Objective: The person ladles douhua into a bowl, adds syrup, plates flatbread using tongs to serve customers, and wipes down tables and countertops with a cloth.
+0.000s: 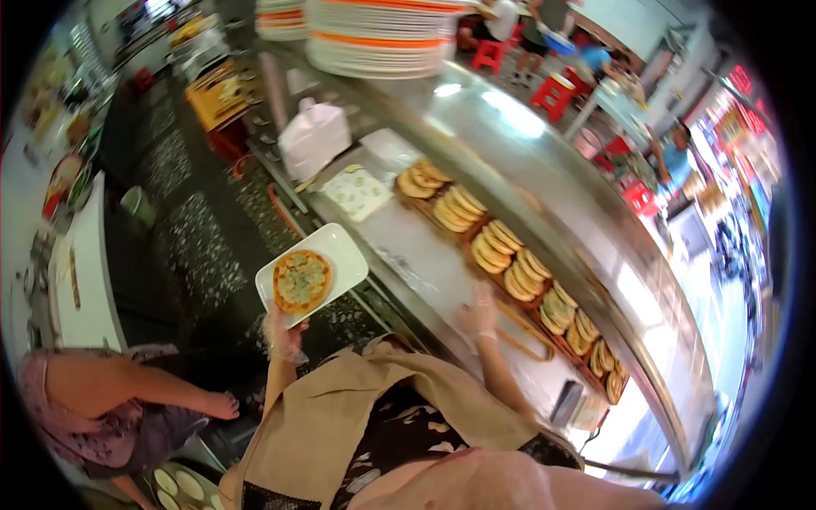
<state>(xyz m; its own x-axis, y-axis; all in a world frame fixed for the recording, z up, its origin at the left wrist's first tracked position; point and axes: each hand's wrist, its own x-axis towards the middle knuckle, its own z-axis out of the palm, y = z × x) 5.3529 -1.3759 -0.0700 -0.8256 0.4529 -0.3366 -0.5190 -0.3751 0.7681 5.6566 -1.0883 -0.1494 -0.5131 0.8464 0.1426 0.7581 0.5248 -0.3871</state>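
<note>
Left grip [286, 337], out in front, holds a white tray [346, 259] near-edge.

White plates with orange bands [380, 55] stand stacked at the top centre of the frame. Red stools [552, 97] and a pale table [619, 104] show at upper right, a greenish bin [137, 206] at left.

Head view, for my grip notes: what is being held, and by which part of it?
The left hand holds the white tray by the corner nearest the person. Whether the right hand, at the counter, holds anything cannot be told.
</note>
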